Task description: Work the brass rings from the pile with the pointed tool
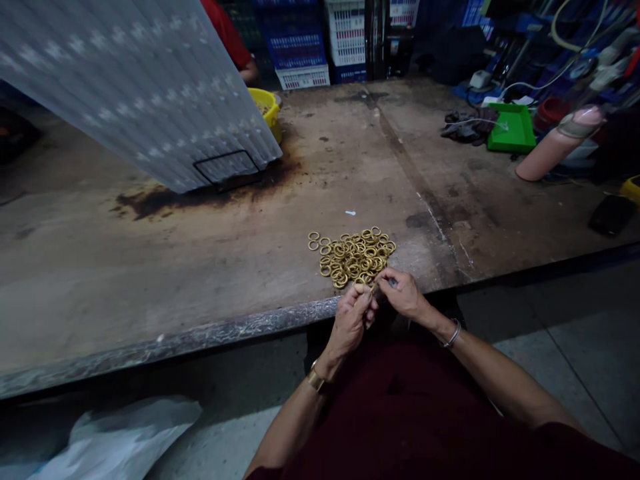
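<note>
My left hand (351, 319) is curled closed, fingertips pinching a small brass piece (373, 287). My right hand (404, 295) nips it too, at the near edge just beside the heap of brass rings (356, 255). The wooden table (200, 267) is worn and stained, with crates (300, 47) behind. I can't make out the piece's shape.

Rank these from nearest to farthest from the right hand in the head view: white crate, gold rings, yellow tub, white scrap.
1. gold rings, just in front of the right hand.
2. white scrap, beyond the rings.
3. yellow tub, far left of the table.
4. white crate, behind the table.
</note>
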Available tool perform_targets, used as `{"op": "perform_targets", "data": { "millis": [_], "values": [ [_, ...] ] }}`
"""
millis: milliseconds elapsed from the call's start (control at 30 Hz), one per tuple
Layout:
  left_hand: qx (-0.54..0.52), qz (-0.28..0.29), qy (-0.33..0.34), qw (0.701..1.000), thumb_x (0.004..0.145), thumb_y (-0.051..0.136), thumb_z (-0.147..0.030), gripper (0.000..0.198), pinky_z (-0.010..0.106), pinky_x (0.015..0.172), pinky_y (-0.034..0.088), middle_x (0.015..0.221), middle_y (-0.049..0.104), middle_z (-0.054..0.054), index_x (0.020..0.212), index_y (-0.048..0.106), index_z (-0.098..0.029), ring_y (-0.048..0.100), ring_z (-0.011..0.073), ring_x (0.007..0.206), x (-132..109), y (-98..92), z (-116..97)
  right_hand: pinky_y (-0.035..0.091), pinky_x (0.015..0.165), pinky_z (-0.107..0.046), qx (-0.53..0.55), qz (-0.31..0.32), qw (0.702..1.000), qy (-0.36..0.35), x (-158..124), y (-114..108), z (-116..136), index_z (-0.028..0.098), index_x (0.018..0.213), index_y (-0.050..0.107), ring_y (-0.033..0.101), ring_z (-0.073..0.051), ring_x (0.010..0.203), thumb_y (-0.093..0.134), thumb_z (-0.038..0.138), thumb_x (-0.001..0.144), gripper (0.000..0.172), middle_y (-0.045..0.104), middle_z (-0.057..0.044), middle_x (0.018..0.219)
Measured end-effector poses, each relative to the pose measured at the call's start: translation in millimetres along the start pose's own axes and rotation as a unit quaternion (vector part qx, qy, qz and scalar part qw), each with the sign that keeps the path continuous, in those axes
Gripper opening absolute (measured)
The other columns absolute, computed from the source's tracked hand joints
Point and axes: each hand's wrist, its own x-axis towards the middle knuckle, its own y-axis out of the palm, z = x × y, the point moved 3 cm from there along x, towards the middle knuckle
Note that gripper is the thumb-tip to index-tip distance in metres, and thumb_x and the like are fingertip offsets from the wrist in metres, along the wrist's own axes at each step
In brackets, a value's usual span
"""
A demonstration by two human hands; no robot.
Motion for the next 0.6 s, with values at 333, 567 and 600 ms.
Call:
{"op": "perform_targets", "data": {
  "millis": [333, 567, 600],
  "values": [
    [0.075, -0.023, 0.019, 0.997, 0.074, 0.065, -0.053, 0.038, 0.015, 0.039, 0.029, 0.061, 0.052, -0.006, 0.081, 0.049, -0.019, 0.039, 0.0036, 0.042, -1.1, -4.8, 0.8, 0.032, 0.059, -0.025, -0.306, 0.114, 0.943, -0.062, -13.3, 6.3, 13.3, 0.019, 0.088, 0.059, 0.057, -0.017, 0.066, 0.047, 0.011, 0.074, 0.02, 0.066, -0.006, 0.076],
    [-0.017, 0.042, -0.018, 0.999, 0.073, 0.069, -0.045, 0.034, 0.016, 0.037, 0.03, 0.061, 0.053, -0.005, 0.079, 0.051, -0.018, 0.04, 0.0039, 0.042, -13.0, 0.9, -4.7, 0.035, 0.064, -0.027, -0.363, 0.005, 0.932, 0.01, 2.2, -20.9, -9.1, 0.018, 0.094, 0.062, 0.062, -0.021, 0.076, 0.048, 0.015, 0.079, 0.02, 0.07, -0.01, 0.089],
    [-0.033, 0.037, -0.022, 0.998, 0.072, 0.07, -0.045, 0.034, 0.016, 0.037, 0.031, 0.064, 0.055, -0.004, 0.077, 0.051, -0.017, 0.041, 0.0041, 0.043, -13.1, 1.5, -5.6, 0.035, 0.063, -0.027, -0.363, -0.017, 0.932, 0.011, 4.1, -24.7, -13.9, 0.018, 0.094, 0.062, 0.062, -0.021, 0.075, 0.048, 0.019, 0.082, 0.019, 0.07, -0.009, 0.087]
  ]
}}
